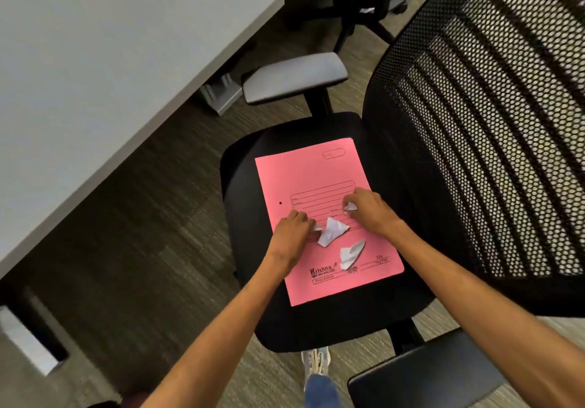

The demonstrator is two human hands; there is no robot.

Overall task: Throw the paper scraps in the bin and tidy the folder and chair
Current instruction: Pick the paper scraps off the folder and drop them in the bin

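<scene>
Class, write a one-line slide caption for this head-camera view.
The left hand and right hand pinch white paper scraps from a pink folder on a black office chair beside a grey desk.

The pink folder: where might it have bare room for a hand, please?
The pink folder is bare beyond the printed lines and at its near left corner. Crowded: the middle, with left hand, right hand and paper scraps.

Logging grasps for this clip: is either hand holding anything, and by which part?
The right hand pinches a small scrap by its edge at the fingertips; the left hand appears to pinch a second scrap likewise.
</scene>
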